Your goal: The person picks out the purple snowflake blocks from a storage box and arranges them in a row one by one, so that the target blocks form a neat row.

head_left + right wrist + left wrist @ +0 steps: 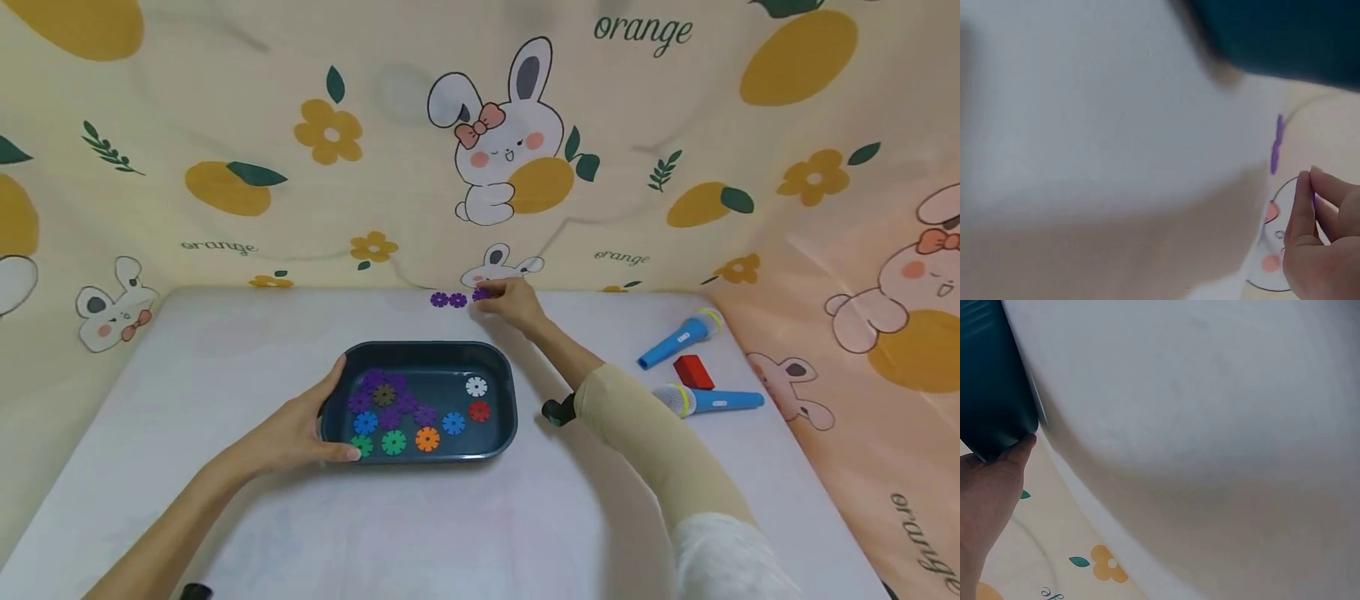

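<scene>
My left hand (pixel 303 425) grips the left end of a dark blue tray (pixel 442 354), its thumb along the front corner. In the left wrist view the left hand (pixel 991 500) holds the tray's corner (pixel 997 381). Inside lie several notched plastic discs: purple, blue, green, an orange disc (pixel 427 439), a red disc (pixel 479 411) and a white disc (pixel 476 387). Near the table's back edge my right hand (pixel 517 304) pinches a purple disc (pixel 481 294) between thumb and fingers. Just left of it, two purple discs (pixel 448 300) lie side by side.
On the right of the white table (pixel 247 367) lie two blue toy microphones (pixel 678 340) and a red block (pixel 693 372). A patterned cloth (pixel 405 167) rises behind the back edge. A black strap piece (pixel 558 411) shows at the right wrist.
</scene>
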Demonstrator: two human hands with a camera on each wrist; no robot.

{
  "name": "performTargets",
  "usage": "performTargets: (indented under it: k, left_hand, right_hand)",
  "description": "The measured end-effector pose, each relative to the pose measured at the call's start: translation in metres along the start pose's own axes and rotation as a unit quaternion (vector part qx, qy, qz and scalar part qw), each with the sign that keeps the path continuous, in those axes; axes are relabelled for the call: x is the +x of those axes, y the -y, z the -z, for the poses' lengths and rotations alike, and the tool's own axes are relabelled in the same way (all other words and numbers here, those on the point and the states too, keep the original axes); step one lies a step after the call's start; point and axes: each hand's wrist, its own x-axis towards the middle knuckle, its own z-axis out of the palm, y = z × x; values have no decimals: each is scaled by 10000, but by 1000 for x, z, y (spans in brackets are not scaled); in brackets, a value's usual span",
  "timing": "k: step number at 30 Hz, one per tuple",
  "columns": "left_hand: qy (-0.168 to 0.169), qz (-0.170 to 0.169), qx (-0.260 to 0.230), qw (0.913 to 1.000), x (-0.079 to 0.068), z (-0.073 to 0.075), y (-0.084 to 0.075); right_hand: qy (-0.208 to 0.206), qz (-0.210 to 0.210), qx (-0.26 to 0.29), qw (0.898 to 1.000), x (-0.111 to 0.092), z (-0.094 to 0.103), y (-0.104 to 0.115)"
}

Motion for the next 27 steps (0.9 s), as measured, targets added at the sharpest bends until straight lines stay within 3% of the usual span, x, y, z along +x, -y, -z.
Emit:
performTargets:
  k: [10, 27]
  left_hand:
    - [34, 20, -13, 10000, 1, -3, 0]
    - [-16, -8, -53, 10000, 0, 0, 1]
  right_hand:
    - [-47, 491, -992, 9938, 18, -14, -27]
    - [-122, 379, -1070, 9935, 23, -17, -21]
